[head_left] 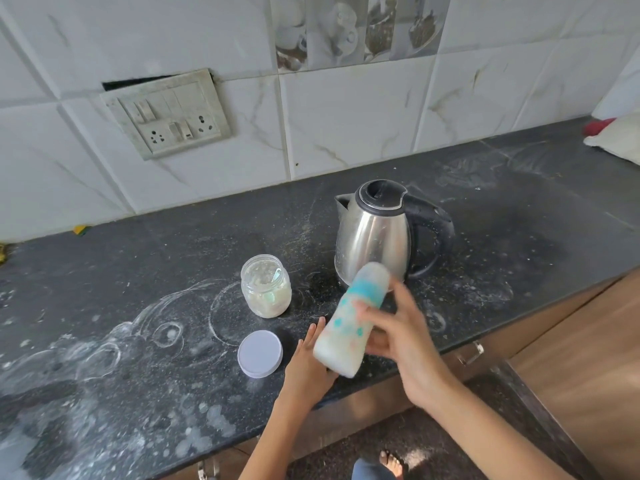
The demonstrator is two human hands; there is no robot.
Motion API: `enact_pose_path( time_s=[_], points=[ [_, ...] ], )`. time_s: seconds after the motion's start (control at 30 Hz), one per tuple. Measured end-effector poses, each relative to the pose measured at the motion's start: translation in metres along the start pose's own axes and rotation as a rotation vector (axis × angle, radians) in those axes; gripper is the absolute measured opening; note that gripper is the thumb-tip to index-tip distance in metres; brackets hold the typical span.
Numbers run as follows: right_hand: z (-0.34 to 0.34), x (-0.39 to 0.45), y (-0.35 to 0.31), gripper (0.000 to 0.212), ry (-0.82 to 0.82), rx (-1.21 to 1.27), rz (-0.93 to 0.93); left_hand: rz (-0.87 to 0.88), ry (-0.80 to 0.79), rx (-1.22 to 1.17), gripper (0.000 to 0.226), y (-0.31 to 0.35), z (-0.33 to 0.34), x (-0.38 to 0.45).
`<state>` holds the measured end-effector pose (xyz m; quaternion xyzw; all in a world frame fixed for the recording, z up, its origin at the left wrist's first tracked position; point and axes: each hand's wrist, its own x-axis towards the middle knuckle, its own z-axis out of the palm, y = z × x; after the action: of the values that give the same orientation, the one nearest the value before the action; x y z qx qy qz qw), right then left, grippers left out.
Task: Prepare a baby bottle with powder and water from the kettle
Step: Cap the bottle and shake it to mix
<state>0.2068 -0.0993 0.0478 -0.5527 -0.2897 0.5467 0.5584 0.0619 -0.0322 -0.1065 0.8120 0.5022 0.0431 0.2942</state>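
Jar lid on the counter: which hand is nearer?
Left. The left hand lies just right of the lid; the right hand is farther right, holding the bottle.

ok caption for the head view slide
Right hand holds tilted baby bottle beside kettle, open powder jar and lid.

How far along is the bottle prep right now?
Done, it seems: the clear plastic powder jar stands open, its round white lid lying on the dark speckled counter, and the baby bottle with teal print looks milky white inside. In hand: the right hand holds the bottle tilted and blurred, perhaps shaking; the left hand is flat beside its base. Left: closing the jar. The steel electric kettle stands upright.
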Motion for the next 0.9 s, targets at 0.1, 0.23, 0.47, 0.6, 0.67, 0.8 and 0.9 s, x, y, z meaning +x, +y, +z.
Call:
enact_pose_path(
  time_s=[0.1,0.23,0.47,0.6,0.67,0.8,0.9],
  points=[
    [0.011,-0.012,0.013,0.062,-0.085,-0.013,0.140,0.013,0.050,0.026,0.051,0.011,-0.014,-0.011],
    [0.008,-0.004,0.012,0.012,-0.161,0.342,0.290,0.077,0.063,0.018,0.054,0.004,-0.006,-0.007],
    [-0.001,0.004,0.012,0.070,-0.166,0.178,0.286,0.045,-0.007,0.087,0.059,0.007,-0.008,-0.001],
    [-0.015,0.003,0.002,0.076,-0.336,-0.090,0.190,0.052,-0.057,0.148,0.059,0.002,-0.004,0.005],
    [-0.022,0.004,-0.007,0.099,-0.426,-0.251,0.084,0.048,-0.061,0.159,0.060,0.000,-0.001,0.005],
    [-0.020,0.022,-0.018,0.098,-0.165,-0.022,-0.111,0.028,0.001,0.016,0.059,0.004,-0.007,0.001],
    [-0.005,0.019,-0.005,0.084,-0.133,0.156,-0.058,-0.020,-0.009,-0.006,0.060,0.005,-0.003,-0.001]
  ],
)
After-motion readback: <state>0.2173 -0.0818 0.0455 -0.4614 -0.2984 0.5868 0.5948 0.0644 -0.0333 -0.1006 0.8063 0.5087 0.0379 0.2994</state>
